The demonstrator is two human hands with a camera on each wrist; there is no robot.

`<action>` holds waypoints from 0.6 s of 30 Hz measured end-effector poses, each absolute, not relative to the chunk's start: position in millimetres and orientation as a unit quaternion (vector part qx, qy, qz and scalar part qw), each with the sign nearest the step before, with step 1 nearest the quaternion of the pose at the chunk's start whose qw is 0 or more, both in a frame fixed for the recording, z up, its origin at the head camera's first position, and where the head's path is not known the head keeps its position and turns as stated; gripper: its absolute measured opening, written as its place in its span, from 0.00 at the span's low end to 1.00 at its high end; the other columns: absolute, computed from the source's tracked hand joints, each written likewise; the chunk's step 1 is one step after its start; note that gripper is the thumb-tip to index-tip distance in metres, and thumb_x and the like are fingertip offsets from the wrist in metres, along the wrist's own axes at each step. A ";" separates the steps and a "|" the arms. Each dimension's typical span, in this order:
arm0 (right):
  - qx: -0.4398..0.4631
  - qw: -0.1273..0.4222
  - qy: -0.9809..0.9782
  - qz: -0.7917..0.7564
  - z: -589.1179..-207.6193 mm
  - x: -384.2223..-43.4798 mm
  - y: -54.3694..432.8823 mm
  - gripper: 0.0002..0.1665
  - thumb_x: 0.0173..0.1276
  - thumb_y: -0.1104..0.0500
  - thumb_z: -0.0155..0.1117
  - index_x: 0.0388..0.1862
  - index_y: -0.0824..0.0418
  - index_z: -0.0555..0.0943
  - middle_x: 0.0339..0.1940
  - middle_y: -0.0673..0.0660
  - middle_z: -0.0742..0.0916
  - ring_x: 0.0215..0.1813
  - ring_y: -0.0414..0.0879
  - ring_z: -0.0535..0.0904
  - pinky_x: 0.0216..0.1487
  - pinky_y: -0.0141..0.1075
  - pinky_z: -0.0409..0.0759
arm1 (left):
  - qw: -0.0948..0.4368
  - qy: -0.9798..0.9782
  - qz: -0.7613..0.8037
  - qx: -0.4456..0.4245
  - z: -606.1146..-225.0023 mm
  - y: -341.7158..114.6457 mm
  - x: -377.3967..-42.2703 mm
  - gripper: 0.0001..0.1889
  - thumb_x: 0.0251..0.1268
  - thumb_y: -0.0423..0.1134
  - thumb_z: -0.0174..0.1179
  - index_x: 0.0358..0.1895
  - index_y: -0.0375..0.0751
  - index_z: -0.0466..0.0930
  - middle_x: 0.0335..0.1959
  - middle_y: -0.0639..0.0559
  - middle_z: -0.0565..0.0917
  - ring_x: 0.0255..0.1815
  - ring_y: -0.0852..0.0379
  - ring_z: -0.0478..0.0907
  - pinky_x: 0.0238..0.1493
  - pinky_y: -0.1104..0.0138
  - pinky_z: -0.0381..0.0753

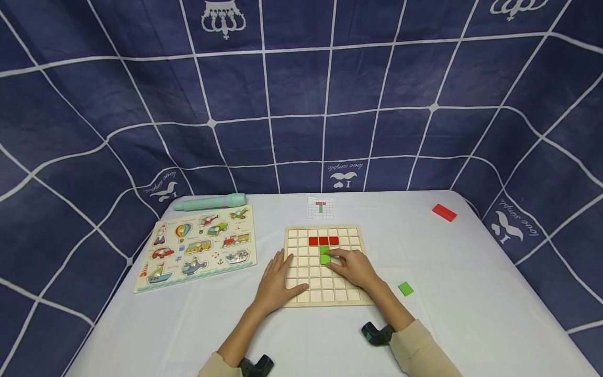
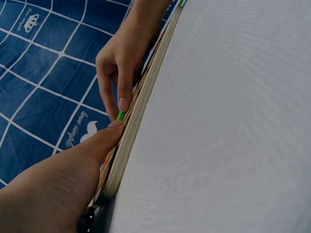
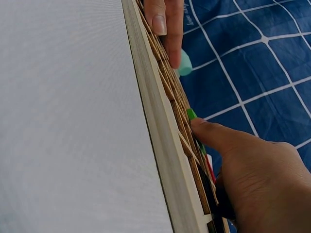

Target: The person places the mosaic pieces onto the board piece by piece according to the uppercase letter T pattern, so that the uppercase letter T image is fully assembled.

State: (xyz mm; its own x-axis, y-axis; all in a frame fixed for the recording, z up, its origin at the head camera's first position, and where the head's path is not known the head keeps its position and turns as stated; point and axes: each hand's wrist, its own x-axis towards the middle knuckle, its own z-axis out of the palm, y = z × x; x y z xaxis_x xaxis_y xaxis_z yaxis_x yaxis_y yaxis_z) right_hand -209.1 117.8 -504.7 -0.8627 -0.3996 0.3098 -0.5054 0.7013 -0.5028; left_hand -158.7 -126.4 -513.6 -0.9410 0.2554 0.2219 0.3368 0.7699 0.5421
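Observation:
A wooden grid board (image 1: 308,297) lies on the white table with three red square tiles (image 1: 323,241) in a row. Below the middle one is a column of green, where a green tile (image 1: 325,259) meets the fingertips of my right hand (image 1: 353,267). Thumb and finger pinch this tile, which looks slightly tilted at the board's surface in the right wrist view (image 3: 191,114). My left hand (image 1: 275,283) rests along the board's left edge, fingers extended and thumb over the lower left squares. The slots beneath my right hand are hidden.
A small pattern card (image 1: 321,208) showing a red and green T lies behind the board. One loose green tile (image 1: 405,288) is to the right, and a red block (image 1: 444,212) farther back. At left lie a picture puzzle (image 1: 198,246) and a mint-green tube (image 1: 209,202).

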 end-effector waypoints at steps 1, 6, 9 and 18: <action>0.247 0.088 -0.918 0.298 -504.8 -209.2 117.8 0.20 0.58 0.45 0.66 0.48 0.50 0.83 0.08 0.41 0.65 0.13 0.33 0.55 0.15 0.28 0.58 | 0.067 -0.938 -0.301 -0.157 -513.3 -126.4 -158.6 0.49 0.49 0.64 0.62 0.68 0.33 0.59 0.70 0.33 0.52 0.72 0.42 0.45 0.69 0.52 0.46; 0.248 0.088 -0.916 0.303 -505.0 -209.5 117.7 0.20 0.58 0.44 0.66 0.48 0.50 0.83 0.07 0.41 0.65 0.12 0.33 0.54 0.14 0.29 0.57 | 0.068 -0.938 -0.299 -0.158 -512.8 -126.6 -158.2 0.49 0.49 0.64 0.62 0.68 0.33 0.59 0.70 0.33 0.53 0.72 0.42 0.45 0.69 0.51 0.46; 0.247 0.087 -0.916 0.304 -504.6 -209.1 118.1 0.20 0.58 0.45 0.66 0.48 0.50 0.83 0.08 0.41 0.65 0.13 0.34 0.54 0.15 0.29 0.57 | 0.068 -0.939 -0.297 -0.159 -512.7 -126.4 -157.9 0.49 0.49 0.64 0.62 0.68 0.33 0.59 0.70 0.33 0.53 0.72 0.42 0.45 0.69 0.51 0.46; 0.248 0.085 -0.906 0.333 -501.9 -199.4 127.0 0.19 0.58 0.46 0.67 0.47 0.51 0.83 0.07 0.40 0.65 0.13 0.33 0.55 0.15 0.28 0.58 | 0.069 -0.938 -0.299 -0.160 -510.2 -125.0 -156.5 0.49 0.49 0.63 0.63 0.67 0.32 0.59 0.70 0.32 0.53 0.71 0.41 0.46 0.69 0.52 0.46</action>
State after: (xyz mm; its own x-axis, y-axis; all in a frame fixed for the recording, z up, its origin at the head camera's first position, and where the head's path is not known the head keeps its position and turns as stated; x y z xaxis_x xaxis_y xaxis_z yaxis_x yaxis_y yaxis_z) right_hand -199.4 127.0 -501.9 -0.8629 -0.3916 0.3194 -0.5052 0.6559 -0.5609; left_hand -156.5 -125.0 -510.2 -0.9391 0.2592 0.2256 0.3419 0.7699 0.5389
